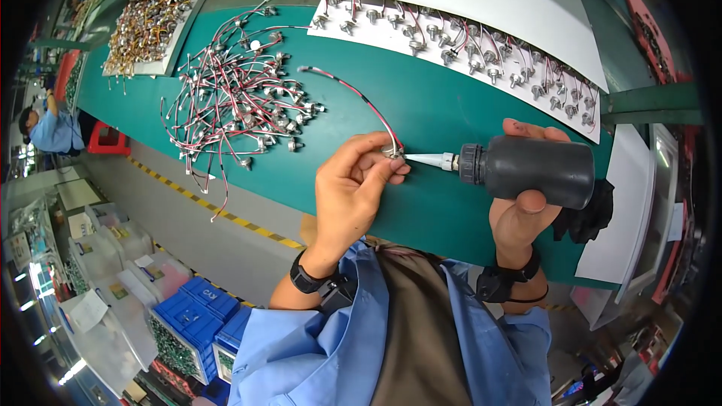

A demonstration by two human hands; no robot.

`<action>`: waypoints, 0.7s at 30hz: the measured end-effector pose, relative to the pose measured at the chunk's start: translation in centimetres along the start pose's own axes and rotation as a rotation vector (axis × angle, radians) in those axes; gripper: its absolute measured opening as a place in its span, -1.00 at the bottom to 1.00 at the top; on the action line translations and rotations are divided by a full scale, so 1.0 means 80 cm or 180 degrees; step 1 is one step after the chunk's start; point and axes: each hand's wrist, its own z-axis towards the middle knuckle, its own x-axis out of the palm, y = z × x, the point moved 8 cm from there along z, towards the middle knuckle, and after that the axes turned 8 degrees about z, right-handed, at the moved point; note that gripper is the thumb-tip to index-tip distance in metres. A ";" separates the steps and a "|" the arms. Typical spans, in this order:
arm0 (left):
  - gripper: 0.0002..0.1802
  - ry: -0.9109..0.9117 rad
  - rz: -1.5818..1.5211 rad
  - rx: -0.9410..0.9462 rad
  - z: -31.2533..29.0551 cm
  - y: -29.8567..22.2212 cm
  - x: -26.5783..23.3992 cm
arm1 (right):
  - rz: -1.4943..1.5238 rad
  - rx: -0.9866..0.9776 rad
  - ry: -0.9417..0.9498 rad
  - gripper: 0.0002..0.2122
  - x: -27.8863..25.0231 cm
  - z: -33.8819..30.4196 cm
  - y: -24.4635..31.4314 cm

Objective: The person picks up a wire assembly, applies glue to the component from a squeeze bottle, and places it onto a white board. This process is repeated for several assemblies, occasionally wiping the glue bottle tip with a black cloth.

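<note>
We look down at our own two hands over a green work table [421, 105]. Our left hand [353, 188] pinches a small metal connector [392, 152] on a red and black wire [353, 94]. Our right hand [526, 207] grips a black squeeze bottle [538, 171], its white nozzle [425, 159] touching the connector. A pile of wired connectors [241, 101] lies well to the left.

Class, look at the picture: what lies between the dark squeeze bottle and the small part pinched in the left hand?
In the head view, only the bottle's white nozzle spans the gap, its tip at the part in the left hand.
</note>
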 end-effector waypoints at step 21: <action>-0.85 0.0051 0.0236 0.0673 -0.002 -0.017 0.003 | 0.0161 -0.0065 -0.0179 -0.29 0.005 0.002 0.005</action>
